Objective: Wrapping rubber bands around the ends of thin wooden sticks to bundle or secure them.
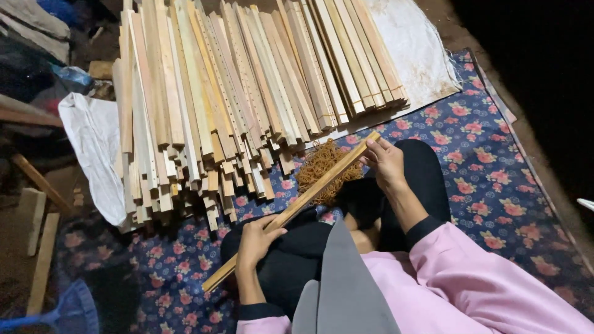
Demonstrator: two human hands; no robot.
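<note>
A long thin wooden slat (309,196) runs diagonally across my lap. My left hand (255,238) grips its lower part near my knee. My right hand (385,159) pinches its upper end with fingers closed around it. Just behind the slat lies a tangled heap of orange-brown rubber bands (322,167) on the floral mat. Pink sleeves and dark trousers show below.
A large pile of similar wooden slats (235,93) fans out ahead on a white sheet (414,49). The blue floral mat (495,179) covers the floor. A white cloth (93,142) and loose wood pieces (37,235) lie left; a blue tool (68,309) is bottom left.
</note>
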